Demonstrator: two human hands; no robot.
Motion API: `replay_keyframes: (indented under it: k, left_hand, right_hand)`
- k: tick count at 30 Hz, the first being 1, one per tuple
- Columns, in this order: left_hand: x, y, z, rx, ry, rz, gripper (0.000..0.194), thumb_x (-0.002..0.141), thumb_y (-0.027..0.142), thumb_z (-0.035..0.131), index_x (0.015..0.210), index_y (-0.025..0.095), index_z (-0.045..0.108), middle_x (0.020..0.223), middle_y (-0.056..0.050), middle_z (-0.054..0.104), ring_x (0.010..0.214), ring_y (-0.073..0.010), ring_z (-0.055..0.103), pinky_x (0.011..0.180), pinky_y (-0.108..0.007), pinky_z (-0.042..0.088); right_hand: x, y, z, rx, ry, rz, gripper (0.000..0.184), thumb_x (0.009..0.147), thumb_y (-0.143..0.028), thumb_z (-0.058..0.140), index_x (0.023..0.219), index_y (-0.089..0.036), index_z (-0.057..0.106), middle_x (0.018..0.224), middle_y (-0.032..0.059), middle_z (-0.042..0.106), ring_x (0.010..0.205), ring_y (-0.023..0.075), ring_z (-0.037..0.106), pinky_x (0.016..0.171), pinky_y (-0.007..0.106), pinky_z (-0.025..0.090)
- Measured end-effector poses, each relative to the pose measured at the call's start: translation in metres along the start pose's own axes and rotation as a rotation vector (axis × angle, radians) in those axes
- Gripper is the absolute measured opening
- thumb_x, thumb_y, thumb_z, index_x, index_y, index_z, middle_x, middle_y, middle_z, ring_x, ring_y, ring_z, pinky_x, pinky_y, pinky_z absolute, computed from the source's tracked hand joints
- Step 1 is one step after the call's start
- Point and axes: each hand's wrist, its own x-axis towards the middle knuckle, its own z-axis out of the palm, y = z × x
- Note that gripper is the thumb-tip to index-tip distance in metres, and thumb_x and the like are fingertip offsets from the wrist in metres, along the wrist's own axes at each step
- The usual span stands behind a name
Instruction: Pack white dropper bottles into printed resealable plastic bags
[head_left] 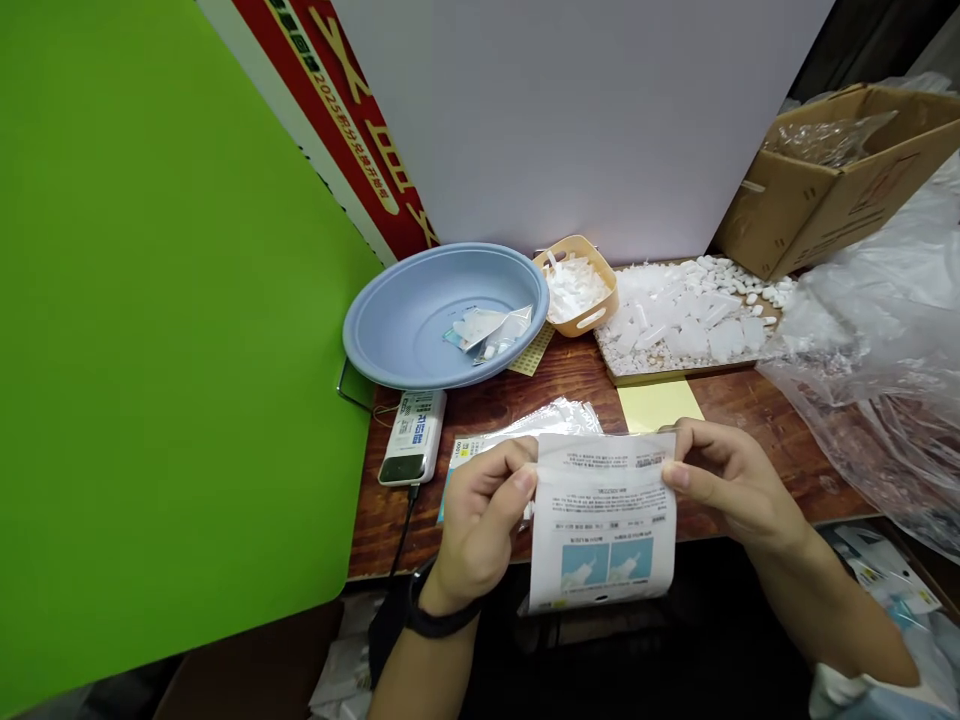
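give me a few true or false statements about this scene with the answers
1. The left hand and right hand both grip a printed sheet. True.
2. A black band circles the left wrist. True.
3. The blue plastic basin is upside down. False: it sits upright, with clear plastic packets inside.
4. The cardboard box stands left of the basin. False: it is at the far right.
5. A yellow note lies on the wooden table. True.

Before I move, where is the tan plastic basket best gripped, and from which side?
Take the tan plastic basket by the slot in its near wall, coming from the front with the hand over the rim. That slot faces you and looks made for fingers, while the blue plastic basin crowds its left side.
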Motion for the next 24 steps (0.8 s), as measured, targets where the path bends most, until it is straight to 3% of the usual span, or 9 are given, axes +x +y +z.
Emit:
replay_keyframes:
  k: [4,10,16,20,24]
  left_hand:
    - [0.002,-0.003,-0.003,-0.048,-0.031,-0.017,0.032,0.086,0.035,0.060,0.060,0.019,0.050,0.059,0.001,0.042,0.056,-0.0126,0.038,0.055,-0.028,0.030]
    - [0.003,-0.008,0.013,-0.200,-0.065,-0.076,0.033,0.082,0.034,0.065,0.057,0.018,0.050,0.057,0.001,0.043,0.055,-0.0123,0.041,0.056,-0.026,0.033]
    - [0.012,-0.026,0.017,-0.053,-0.127,-0.113,0.030,0.081,0.034,0.067,0.059,0.018,0.056,0.058,0.000,0.048,0.058,-0.0132,0.042,0.058,-0.027,0.034]
    - [0.020,-0.030,0.024,-0.046,-0.132,-0.138,0.026,0.080,0.032,0.068,0.061,0.018,0.061,0.063,-0.001,0.054,0.066,-0.0153,0.051,0.066,-0.028,0.041]
    - [0.021,-0.031,0.037,-0.157,-0.054,-0.215,0.026,0.074,0.043,0.074,0.083,0.019,0.070,0.080,-0.004,0.067,0.075,-0.0187,0.061,0.075,-0.032,0.049]
  right_hand:
    - [0.002,0.006,0.000,-0.001,-0.015,0.021,0.025,0.081,-0.033,0.072,0.068,-0.018,0.056,0.064,-0.0007,0.057,0.059,0.0113,0.049,0.054,0.023,0.036]
    - [0.000,0.006,-0.011,0.073,-0.003,0.044,0.029,0.079,-0.037,0.073,0.066,-0.018,0.054,0.062,-0.0015,0.055,0.056,0.0101,0.046,0.051,0.023,0.034]
    - [-0.005,-0.002,-0.028,0.031,0.028,0.027,0.031,0.077,-0.038,0.074,0.065,-0.018,0.053,0.059,-0.0020,0.051,0.053,0.0092,0.042,0.047,0.022,0.031]
    - [-0.006,-0.006,-0.037,-0.024,0.064,0.012,0.033,0.075,-0.042,0.073,0.064,-0.018,0.053,0.058,-0.0021,0.049,0.052,0.0094,0.040,0.047,0.023,0.031]
    - [-0.008,-0.003,-0.043,-0.056,0.111,0.001,0.035,0.074,-0.045,0.074,0.064,-0.018,0.053,0.060,-0.0013,0.050,0.054,0.0105,0.042,0.049,0.025,0.032]
